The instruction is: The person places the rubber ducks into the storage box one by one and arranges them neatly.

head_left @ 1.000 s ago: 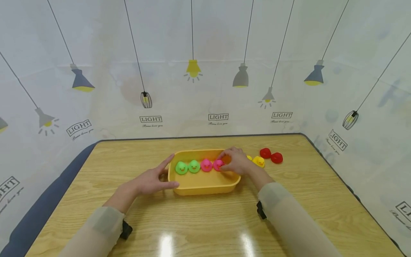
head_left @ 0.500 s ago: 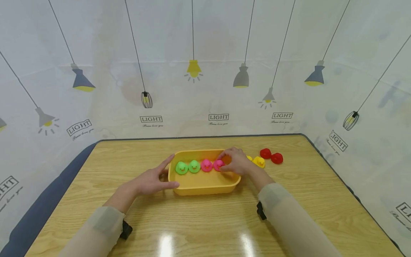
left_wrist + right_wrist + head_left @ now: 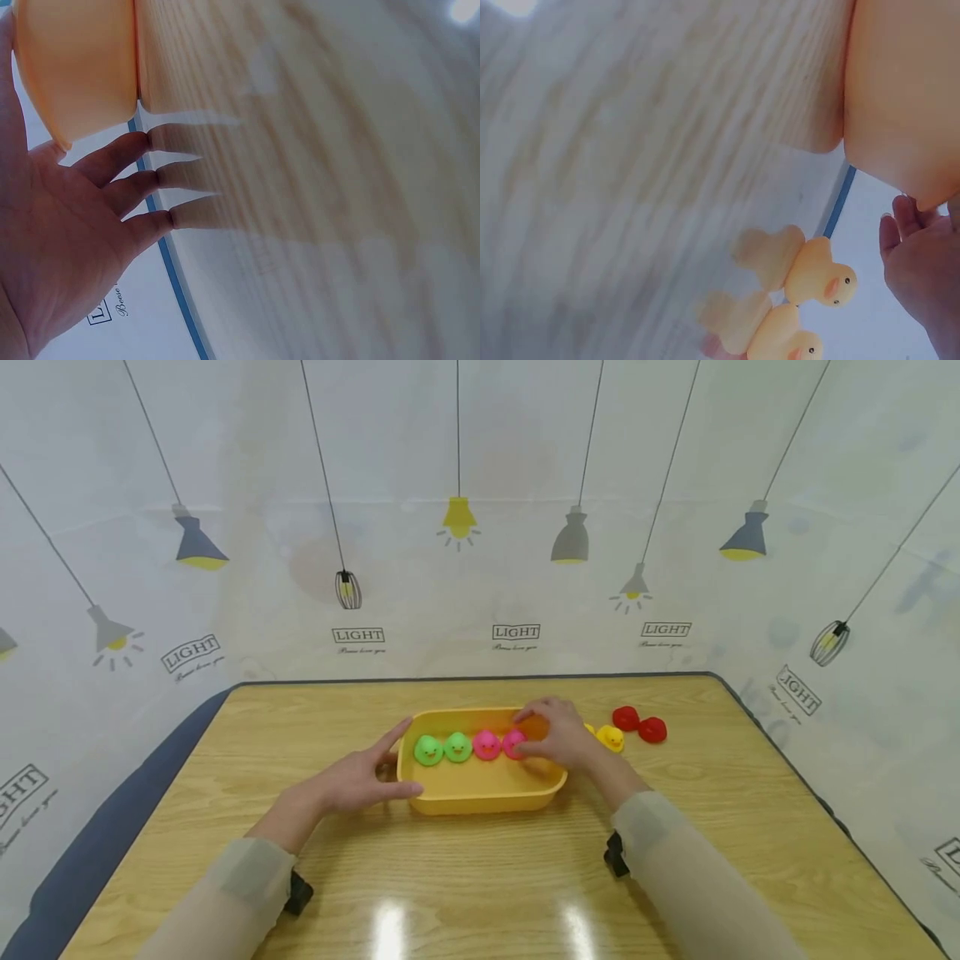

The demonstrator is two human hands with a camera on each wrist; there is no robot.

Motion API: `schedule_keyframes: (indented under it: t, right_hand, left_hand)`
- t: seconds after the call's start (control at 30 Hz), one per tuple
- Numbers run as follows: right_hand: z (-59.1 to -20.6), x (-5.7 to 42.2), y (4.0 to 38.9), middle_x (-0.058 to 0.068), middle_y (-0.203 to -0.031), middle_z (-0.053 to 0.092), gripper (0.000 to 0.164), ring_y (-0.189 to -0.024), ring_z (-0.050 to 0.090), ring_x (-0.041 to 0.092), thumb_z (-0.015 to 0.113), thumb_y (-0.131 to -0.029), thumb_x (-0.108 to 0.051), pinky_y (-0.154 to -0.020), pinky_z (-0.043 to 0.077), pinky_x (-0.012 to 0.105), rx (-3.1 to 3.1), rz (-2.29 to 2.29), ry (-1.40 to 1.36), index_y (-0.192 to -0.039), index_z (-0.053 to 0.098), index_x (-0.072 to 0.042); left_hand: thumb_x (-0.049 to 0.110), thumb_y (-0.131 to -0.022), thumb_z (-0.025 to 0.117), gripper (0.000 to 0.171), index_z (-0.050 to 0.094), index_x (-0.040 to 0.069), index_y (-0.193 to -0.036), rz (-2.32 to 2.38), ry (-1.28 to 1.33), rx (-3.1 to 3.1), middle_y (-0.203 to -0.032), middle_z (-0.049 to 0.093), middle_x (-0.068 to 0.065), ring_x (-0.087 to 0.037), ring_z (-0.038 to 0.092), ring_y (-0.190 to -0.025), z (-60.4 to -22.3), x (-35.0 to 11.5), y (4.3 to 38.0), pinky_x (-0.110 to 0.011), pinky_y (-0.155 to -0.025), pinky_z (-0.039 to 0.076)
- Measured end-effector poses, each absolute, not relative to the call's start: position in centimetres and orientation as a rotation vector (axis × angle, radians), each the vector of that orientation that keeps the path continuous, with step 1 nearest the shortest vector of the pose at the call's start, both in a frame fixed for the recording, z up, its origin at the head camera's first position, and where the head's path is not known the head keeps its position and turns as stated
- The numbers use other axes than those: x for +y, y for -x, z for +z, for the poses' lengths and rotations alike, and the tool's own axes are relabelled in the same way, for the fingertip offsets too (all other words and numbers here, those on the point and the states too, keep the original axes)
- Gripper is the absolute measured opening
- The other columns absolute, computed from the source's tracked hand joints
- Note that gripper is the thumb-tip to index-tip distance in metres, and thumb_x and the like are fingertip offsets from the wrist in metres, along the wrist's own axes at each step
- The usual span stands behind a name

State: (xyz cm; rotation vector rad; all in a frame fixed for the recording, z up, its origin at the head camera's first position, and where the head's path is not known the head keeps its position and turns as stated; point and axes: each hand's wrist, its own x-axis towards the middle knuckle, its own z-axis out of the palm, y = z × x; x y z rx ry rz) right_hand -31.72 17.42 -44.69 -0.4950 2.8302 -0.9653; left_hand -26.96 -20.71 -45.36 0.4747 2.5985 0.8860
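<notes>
In the head view a yellow tray [image 3: 480,787] holds two green toy ducks [image 3: 428,750] and two pink toy ducks [image 3: 487,745] in one row. My left hand [image 3: 352,785] lies at the tray's left end, fingers straight, thumb along the front rim and index finger along the left one. The left wrist view shows three fingertips [image 3: 161,217] down on the table. My right hand [image 3: 558,735] is over the tray's right end, thumb and index finger spread apart around the rightmost pink duck [image 3: 513,744], which it partly covers.
Right of the tray sit yellow toy ducks [image 3: 611,738], one partly behind my right hand; two yellow ducks [image 3: 821,277] show in the right wrist view. Two red toy ducks [image 3: 652,730] are farther right. A lamp-print curtain [image 3: 420,593] surrounds the wooden table [image 3: 450,877].
My right hand has risen slightly, and its fingers have spread away from the rightmost pink duck. The left hand stays at the tray's end. The head view has shifted a little.
</notes>
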Motion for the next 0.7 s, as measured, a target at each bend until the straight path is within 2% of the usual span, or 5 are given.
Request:
schedule_keyframes:
  t: [0.27,0.4,0.7]
  right_hand:
    - [-43.3,19.0,31.2,0.013,-0.149,0.064,0.044,-0.142,0.05,0.041,0.084,-0.1,-0.029,-0.119,0.043,0.064,2.868,-1.183,0.57,-0.138,0.071,-0.01]
    - [-42.3,20.4,30.5,0.014,-0.143,0.068,0.044,-0.13,0.058,0.039,0.083,-0.101,-0.03,-0.109,0.05,0.054,2.845,-1.252,0.563,-0.138,0.07,-0.009]
    - [-41.7,24.2,28.2,0.016,-0.13,0.074,0.035,-0.112,0.064,0.025,0.081,-0.102,-0.03,-0.096,0.053,0.033,2.826,-1.256,0.545,-0.132,0.071,-0.014]
  left_hand:
    - [0.077,-0.091,0.075,0.117,0.0,0.048,-0.176,0.888,-0.477,2.592,-0.165,0.057,-0.016,-0.053,0.044,-0.157,-45.3,-20.7,27.0,-0.074,-0.126,0.033]
    - [0.077,-0.091,0.075,0.117,0.0,0.048,-0.176,0.884,-0.478,2.594,-0.164,0.057,-0.017,-0.052,0.045,-0.156,-45.1,-20.6,27.0,-0.074,-0.126,0.033]
    - [0.078,-0.091,0.074,0.118,-0.001,0.048,-0.176,0.867,-0.467,2.596,-0.164,0.058,-0.017,-0.05,0.046,-0.155,-45.1,-20.5,26.9,-0.074,-0.126,0.033]
